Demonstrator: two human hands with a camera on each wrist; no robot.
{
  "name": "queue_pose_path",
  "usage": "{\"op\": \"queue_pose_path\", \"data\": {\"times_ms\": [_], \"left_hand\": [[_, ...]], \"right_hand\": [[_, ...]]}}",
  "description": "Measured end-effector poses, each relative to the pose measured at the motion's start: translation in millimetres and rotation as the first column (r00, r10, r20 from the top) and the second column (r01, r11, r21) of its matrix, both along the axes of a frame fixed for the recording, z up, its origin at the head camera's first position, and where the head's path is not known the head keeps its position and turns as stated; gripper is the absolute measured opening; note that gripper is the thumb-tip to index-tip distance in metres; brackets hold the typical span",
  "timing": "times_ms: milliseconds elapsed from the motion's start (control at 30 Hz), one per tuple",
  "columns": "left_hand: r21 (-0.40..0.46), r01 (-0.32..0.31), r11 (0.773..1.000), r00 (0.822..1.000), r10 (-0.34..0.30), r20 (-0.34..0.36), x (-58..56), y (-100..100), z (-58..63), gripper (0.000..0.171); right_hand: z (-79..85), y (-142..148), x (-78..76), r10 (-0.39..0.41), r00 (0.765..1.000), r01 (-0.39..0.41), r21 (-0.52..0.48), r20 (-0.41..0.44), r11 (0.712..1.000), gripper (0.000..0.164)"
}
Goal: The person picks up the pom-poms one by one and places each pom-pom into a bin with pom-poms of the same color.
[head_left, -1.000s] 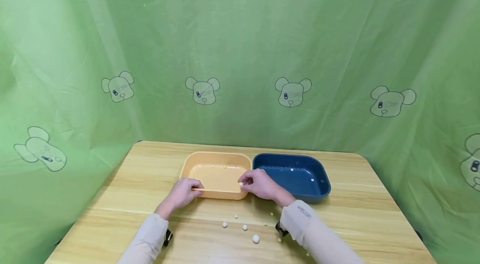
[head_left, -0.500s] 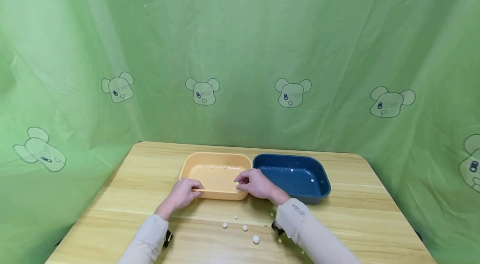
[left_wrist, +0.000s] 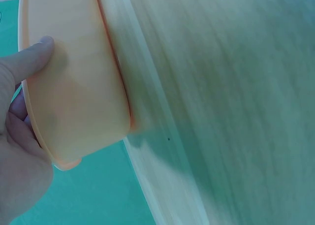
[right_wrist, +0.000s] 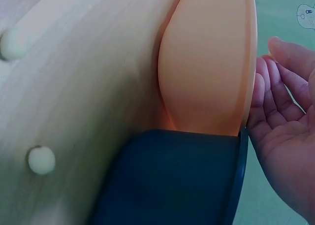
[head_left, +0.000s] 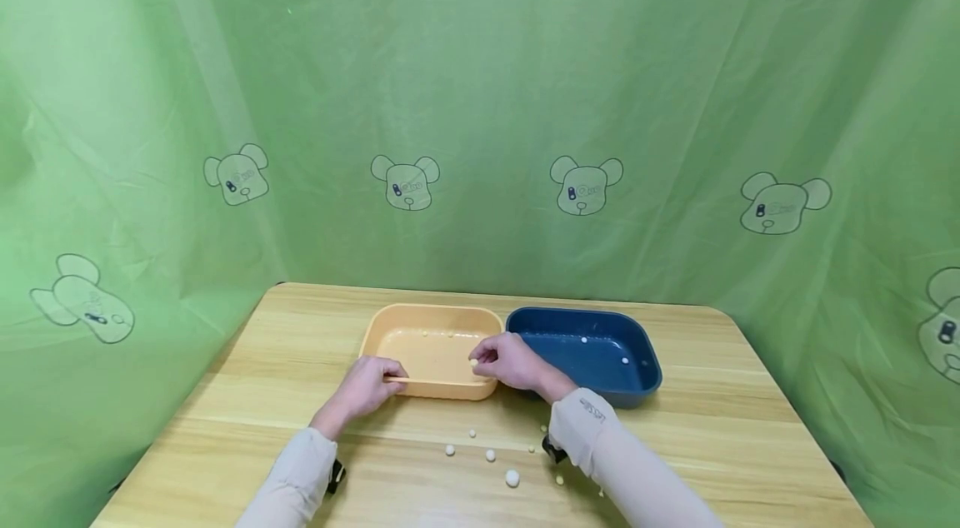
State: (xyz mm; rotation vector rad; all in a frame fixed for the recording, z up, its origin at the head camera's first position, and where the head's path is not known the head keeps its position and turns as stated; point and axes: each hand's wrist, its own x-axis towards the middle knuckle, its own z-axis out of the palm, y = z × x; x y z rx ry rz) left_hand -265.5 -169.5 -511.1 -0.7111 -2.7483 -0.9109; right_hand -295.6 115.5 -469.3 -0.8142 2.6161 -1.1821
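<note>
My left hand grips the near rim of an orange plastic basin. In the left wrist view its thumb lies against the basin's outer wall, the other fingers behind the rim. My right hand is over the basin's near right corner, pinching a small pale yellow ball in its fingertips. The right wrist view mostly hides that ball behind the fingers. Two small yellowish balls lie inside the orange basin. Touching its right side stands a dark blue basin containing white balls.
White balls of different sizes, the largest nearest me, lie on the wooden table before the basins. Small yellow balls are scattered near my right sleeve. A green curtain hangs behind the table.
My right hand has shifted slightly left over the orange basin, with the yellow ball still between its fingertips. The left hand has stayed on the rim.
</note>
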Motion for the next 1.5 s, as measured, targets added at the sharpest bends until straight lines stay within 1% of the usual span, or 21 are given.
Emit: {"op": "queue_pose_path", "data": {"times_ms": [200, 433, 767, 1000, 1233, 1500], "left_hand": [[0.014, 0.007, 1.000, 1.000, -0.007, -0.024, -0.1, -0.3, -0.9, 0.011], [-0.004, 0.002, 1.000, 1.000, -0.002, -0.003, 1.6, 0.3, 0.8, 0.010], [-0.007, 0.002, 1.000, 1.000, -0.002, 0.019, 3.0, 0.3, 3.5, 0.010], [-0.012, -0.005, 1.000, 1.000, 0.005, 0.002, 2.7, 0.6, 2.9, 0.011], [-0.016, -0.004, 1.000, 1.000, 0.004, 0.004, 1.9, 0.4, 0.5, 0.012], [-0.016, -0.003, 1.000, 1.000, 0.003, -0.002, 1.1, -0.1, 1.3, 0.012]], "right_hand": [[0.2, -2.0, -3.7, -0.008, 1.000, 0.008, 0.020, -0.004, 1.000, 0.015], [0.5, -2.3, -10.6, -0.016, 1.000, 0.016, 0.018, -0.009, 1.000, 0.015], [-2.8, -3.4, -23.4, -0.040, 0.999, 0.040, 0.032, 0.013, 0.999, 0.016], [-1.3, -5.1, -28.2, -0.075, 0.996, 0.074, 0.031, 0.039, 0.997, 0.015], [-2.0, -5.8, -35.6, -0.079, 0.996, 0.078, 0.042, 0.033, 0.996, 0.016], [0.2, -6.6, -40.8, -0.078, 0.996, 0.076, 0.048, 0.042, 0.996, 0.016]]}}
